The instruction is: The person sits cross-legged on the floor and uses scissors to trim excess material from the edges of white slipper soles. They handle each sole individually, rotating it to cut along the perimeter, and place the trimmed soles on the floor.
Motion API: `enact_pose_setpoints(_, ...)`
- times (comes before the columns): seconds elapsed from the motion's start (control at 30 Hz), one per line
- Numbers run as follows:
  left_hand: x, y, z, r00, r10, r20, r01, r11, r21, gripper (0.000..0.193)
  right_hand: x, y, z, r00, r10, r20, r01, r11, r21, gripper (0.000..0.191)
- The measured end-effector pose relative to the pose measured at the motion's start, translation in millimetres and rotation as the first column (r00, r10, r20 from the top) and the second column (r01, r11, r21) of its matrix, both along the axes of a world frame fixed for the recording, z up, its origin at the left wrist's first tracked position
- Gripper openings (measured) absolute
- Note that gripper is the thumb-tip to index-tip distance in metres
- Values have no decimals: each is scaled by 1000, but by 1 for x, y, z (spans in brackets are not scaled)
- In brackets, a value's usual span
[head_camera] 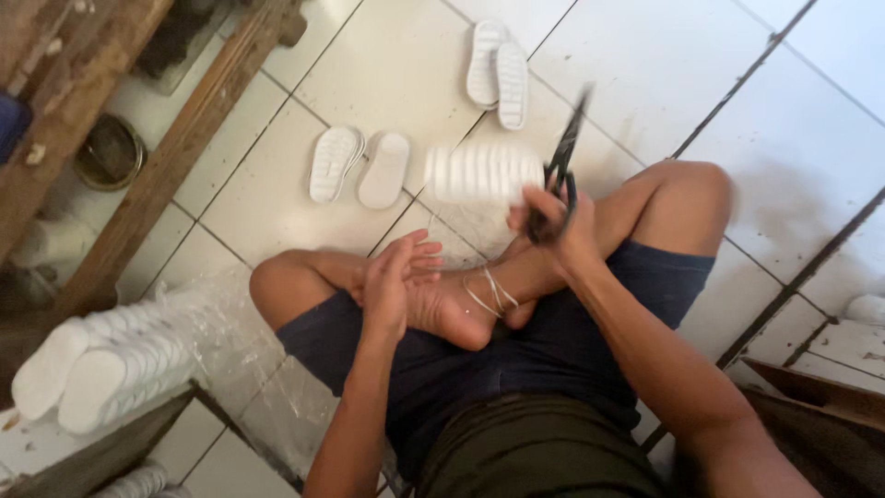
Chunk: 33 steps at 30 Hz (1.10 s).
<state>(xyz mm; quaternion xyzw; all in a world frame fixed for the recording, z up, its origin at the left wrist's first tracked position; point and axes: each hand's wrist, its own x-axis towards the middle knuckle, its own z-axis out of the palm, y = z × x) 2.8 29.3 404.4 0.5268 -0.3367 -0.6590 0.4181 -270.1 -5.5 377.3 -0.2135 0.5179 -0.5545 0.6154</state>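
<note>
Between your crossed legs and the tiled floor point(645, 83), your right hand point(553, 221) is closed around the handles of a pair of dark scissors point(564, 157), whose blades point up and away from the grip. Just to the left of that grip sits a white ridged sole point(479, 171), blurred by motion; it seems to be held at its near end by the same hand, though you cannot tell exactly which fingers pinch it. Your left hand point(392, 281) lies open, fingers spread and together with nothing clamped, resting against your foot and near the thin white trimmed strips point(489, 295) draped over the ankle.

Judging by its look, the sole is light foam or soft rubber: it will flex and wobble if you hold only one end, and the ridged face should give your fingertips decent friction. It is probably best taken across the middle of its width, thumb on the flat side, close to where the blades bite, so the edge stays stiff under the cut. The scissors are rigid and sharp; keep the hold in the handle loops.

Farther beyond the grip, two pairs of white soles point(355, 166) point(498, 74) lie on the tiles, and well to the left a wrapped stack of soles point(101, 364) rests beside a wooden frame point(175, 148).
</note>
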Motion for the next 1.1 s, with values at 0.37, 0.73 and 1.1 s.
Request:
enact_pose_setpoints(0.37,-4,-124,-2,243,86,966,387,905,-178,73,17,15,48,929,311,-203,-313,949,23,26)
enact_pose_setpoints(0.73,-11,-84,29,547,503,669,83,763,-641,27,5,12,15,828,376,-416,-403,915,26,30)
enact_pose_setpoints(1.1,-35,39,53,935,216,-283,-247,966,-80,49,29,69,45,891,453,10,-454,891,10,20)
